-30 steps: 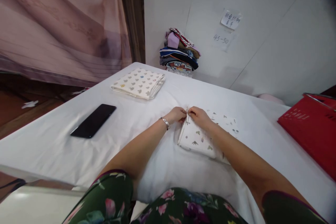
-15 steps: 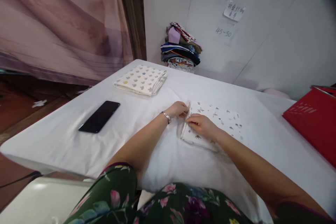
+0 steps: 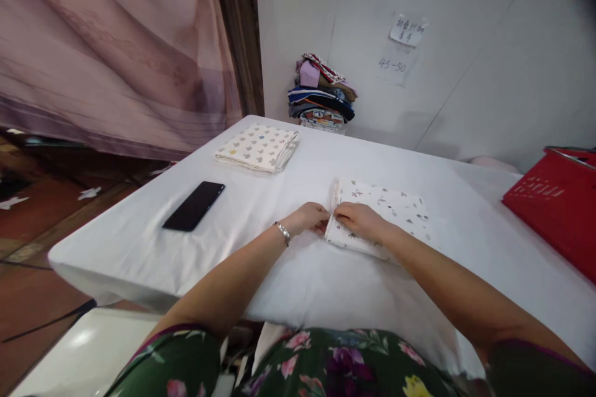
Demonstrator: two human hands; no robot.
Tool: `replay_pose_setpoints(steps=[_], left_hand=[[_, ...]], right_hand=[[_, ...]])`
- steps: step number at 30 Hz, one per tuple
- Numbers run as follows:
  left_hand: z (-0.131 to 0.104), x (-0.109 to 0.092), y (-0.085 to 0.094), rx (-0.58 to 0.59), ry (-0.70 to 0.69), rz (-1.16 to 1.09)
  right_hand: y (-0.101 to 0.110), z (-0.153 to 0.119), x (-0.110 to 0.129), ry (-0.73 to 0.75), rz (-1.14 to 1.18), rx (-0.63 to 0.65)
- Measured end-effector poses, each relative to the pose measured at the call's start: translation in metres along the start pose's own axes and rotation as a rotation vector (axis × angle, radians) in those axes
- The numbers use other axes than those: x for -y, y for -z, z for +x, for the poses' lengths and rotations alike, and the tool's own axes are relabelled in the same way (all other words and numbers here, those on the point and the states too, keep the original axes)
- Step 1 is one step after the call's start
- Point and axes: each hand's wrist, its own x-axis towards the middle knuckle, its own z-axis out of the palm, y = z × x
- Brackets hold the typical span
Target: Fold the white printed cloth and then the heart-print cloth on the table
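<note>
A folded white cloth (image 3: pixel 403 206) with small printed motifs lies on the white-covered table in front of me. My left hand (image 3: pixel 308 218), a bracelet at its wrist, pinches the cloth's left edge with closed fingers. Resting on top of the same cloth, my right hand (image 3: pixel 362 221) has its fingers curled together at that left edge, close to the left fingertips. The fingers hide part of the edge where they grip.
The white table (image 3: pixel 261 198) also holds another folded cream cloth (image 3: pixel 258 147) with a grey print and a black phone (image 3: pixel 194 206). A red bag (image 3: pixel 554 205) sits at the right. Behind stands a pile of folded clothes (image 3: pixel 322 96) by the wall.
My left hand has slid along the cloth's left edge toward me. The right hand stays nearly in place on the cloth. The view has shifted slightly.
</note>
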Motion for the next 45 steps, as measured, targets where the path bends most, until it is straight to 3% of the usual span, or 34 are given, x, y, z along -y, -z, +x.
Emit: replay_pose_setpoints(steps=[4, 11, 17, 24, 28, 31, 35, 39, 43, 45], left_hand=[[-0.005, 0.006, -0.003, -0.011, -0.036, -0.025], [-0.005, 0.009, 0.005, 0.086, -0.127, 0.038], [-0.005, 0.012, 0.000, 0.027, -0.152, 0.077], [-0.011, 0.003, -0.003, 0.015, -0.074, 0.054], [-0.006, 0.010, -0.006, -0.051, -0.160, 0.244], [0.000, 0.016, -0.008, -0.069, -0.190, 0.288], [0.003, 0.019, -0.008, -0.051, -0.186, 0.261], [0.002, 0.016, -0.008, -0.038, -0.162, 0.231], [0.002, 0.014, -0.008, -0.029, -0.132, 0.205], [0.002, 0.014, -0.006, -0.028, -0.118, 0.212]], right_hand=[[0.003, 0.002, 0.001, -0.005, 0.021, 0.040], [0.006, 0.006, 0.002, -0.001, 0.012, 0.035], [0.002, 0.009, 0.007, -0.022, 0.083, 0.022], [-0.016, 0.002, 0.011, -0.166, 0.293, -0.187], [-0.023, -0.018, 0.009, -0.114, 0.263, -0.300], [-0.017, -0.045, 0.006, -0.138, 0.101, -0.239], [0.002, -0.080, 0.001, -0.248, 0.057, -0.002], [0.017, -0.103, -0.019, -0.380, -0.054, -0.100], [0.010, -0.120, -0.049, -0.641, -0.061, -0.014], [0.005, -0.125, -0.060, -0.678, -0.048, -0.012]])
